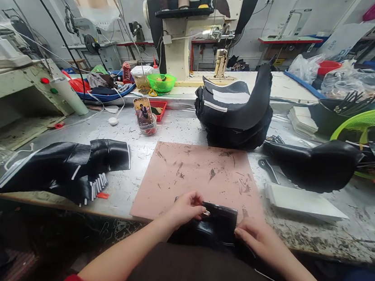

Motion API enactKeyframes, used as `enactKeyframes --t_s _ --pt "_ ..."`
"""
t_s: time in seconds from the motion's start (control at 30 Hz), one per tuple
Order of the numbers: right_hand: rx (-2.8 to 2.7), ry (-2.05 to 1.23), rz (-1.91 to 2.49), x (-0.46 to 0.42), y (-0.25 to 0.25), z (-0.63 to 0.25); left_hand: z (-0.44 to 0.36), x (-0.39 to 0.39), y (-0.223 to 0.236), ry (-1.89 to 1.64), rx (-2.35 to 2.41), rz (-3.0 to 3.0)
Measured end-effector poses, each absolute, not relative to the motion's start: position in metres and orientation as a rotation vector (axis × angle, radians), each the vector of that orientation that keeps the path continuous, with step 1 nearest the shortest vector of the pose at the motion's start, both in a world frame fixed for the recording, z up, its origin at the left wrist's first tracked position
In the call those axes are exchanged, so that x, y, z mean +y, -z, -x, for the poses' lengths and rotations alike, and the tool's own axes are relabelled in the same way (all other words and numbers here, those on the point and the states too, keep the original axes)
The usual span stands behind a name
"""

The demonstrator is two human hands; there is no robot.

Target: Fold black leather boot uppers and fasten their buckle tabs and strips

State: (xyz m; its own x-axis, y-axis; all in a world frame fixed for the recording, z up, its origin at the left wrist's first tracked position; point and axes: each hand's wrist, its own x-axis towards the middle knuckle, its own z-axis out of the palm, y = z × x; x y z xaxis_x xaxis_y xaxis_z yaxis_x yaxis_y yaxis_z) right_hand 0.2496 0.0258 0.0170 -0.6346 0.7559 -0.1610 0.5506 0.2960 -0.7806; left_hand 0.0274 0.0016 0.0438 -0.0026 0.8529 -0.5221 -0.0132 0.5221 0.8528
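A glossy black leather piece (215,228) hangs over the front edge of a pink board (197,173), its upper edge lying on the board. With fingers closed, my left hand (186,209) pinches the piece near that upper edge. A small shiny metal bit (206,212) shows at its fingertips; I cannot make out what it is. My right hand (254,234) grips the right side of the same piece between thumb and fingers. The lower part of the leather disappears below the table edge, against my dark apron (205,275).
Stacked black leather pieces (235,114) stand behind the board, with more leather (68,162) at left and another stack (317,163) at right. White sheets (303,202) lie right of the board. A phone (143,112) leans on a cup. Behind stands a sewing machine (183,35).
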Motion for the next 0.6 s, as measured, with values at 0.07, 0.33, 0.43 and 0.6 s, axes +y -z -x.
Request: enactKeyframes --t_s 0.07,0.33,0.43,0.6 --pt "-2.334 -1.271 1.230 0.0256 -0.0185 -0.2491 -0.0275 0.0016 -0.0437 -0.794 1.425 -0.784" --pt "-2.331 -1.267 1.238 0.0253 -0.0201 -0.2471 -0.0265 0.0012 -0.0393 -0.810 1.410 -0.786" --pt "-2.328 -1.265 1.226 0.0253 -0.0199 -0.2475 -0.0266 0.0014 -0.0397 -0.810 1.416 -0.784" --pt "-2.131 -1.303 1.287 0.0199 -0.0175 -0.2504 -0.0253 0.0005 -0.0439 -0.826 1.383 -0.801"
